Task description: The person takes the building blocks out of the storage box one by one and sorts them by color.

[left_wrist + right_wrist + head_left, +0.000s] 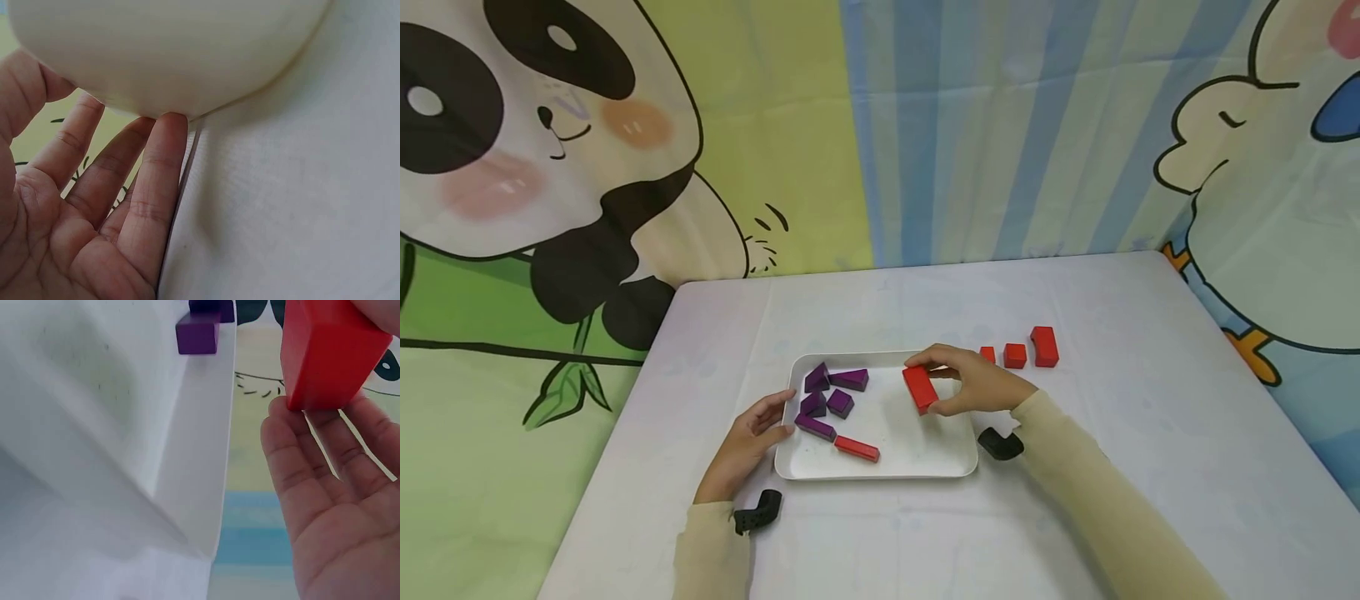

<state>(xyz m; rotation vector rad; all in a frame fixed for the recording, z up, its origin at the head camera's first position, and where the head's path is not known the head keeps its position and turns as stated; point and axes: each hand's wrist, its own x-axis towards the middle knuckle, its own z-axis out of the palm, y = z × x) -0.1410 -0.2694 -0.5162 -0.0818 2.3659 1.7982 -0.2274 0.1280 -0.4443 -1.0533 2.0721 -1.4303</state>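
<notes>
My right hand [973, 379] pinches a red rectangular block [921, 390] between thumb and fingers, over the right part of a white tray [917, 468]. In the right wrist view the same red block [334, 356] is held beside the tray's wall. My left hand [748, 437] rests its fingertips against the tray's left side; the left wrist view shows its fingers [156, 175] fairly straight, touching the tray's edge [169, 69]. In the tray's left part lie several purple blocks [839, 403] of various shapes and one thin red bar [857, 449].
On the white table [880, 542], behind and right of the tray, stand a red rectangular block [1044, 346], a red cube [1015, 356] and another red piece [987, 354], partly hidden by my right hand. A printed cloth backdrop [1000, 167] hangs behind the table.
</notes>
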